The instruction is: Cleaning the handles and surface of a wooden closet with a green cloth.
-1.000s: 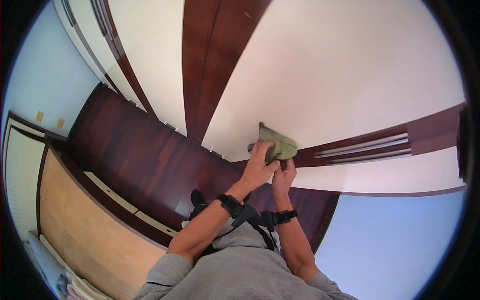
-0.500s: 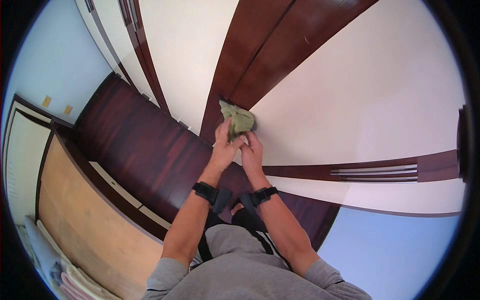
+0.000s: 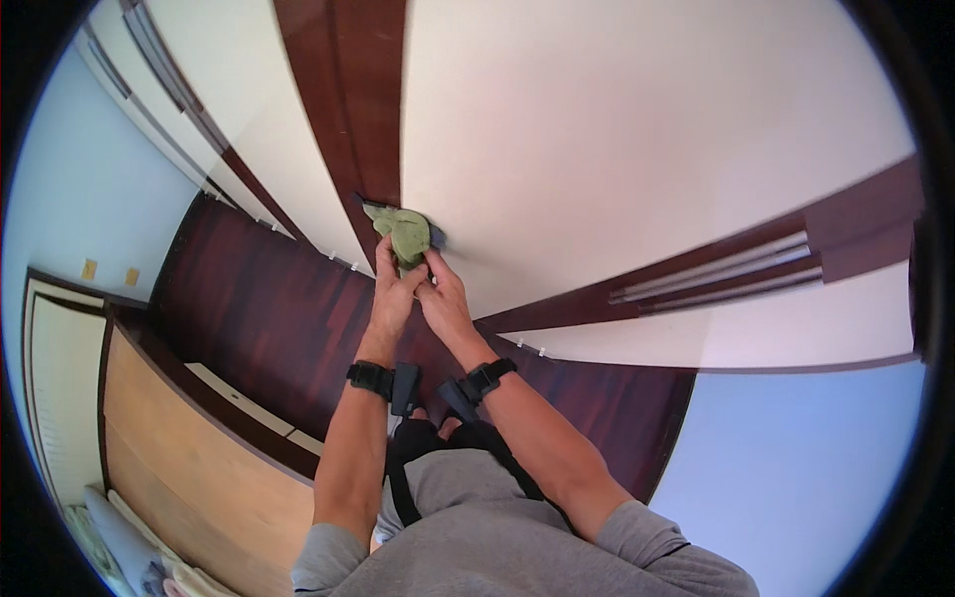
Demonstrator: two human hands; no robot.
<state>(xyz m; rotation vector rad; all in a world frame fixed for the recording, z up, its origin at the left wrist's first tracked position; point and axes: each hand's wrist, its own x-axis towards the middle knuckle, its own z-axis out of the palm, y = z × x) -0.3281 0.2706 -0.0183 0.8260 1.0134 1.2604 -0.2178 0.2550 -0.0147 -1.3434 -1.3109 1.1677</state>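
Observation:
Both hands meet in front of a tall wardrobe with a white door panel (image 3: 637,149) and a dark brown wooden strip (image 3: 360,109). Between them is a crumpled green cloth (image 3: 409,237), with a darker grey-blue part showing at its edges. My left hand (image 3: 394,287) is closed on the cloth from its lower left side. My right hand (image 3: 444,293) pinches it from the lower right, the fingertips of both hands almost touching. The cloth sits in front of the brown strip and the edge of the white panel; whether it touches them I cannot tell.
Dark reddish floorboards (image 3: 259,308) run below the wardrobe. On the left stands a bed frame with a light wooden board (image 3: 189,408) and bedding (image 3: 124,537) at its lower end. Long metal handles (image 3: 716,269) are on the wardrobe at right. A pale blue wall (image 3: 796,468) is beyond.
My hands and the cloth have shifted left in view, while the head view has turned. The cloth stays held in both hands.

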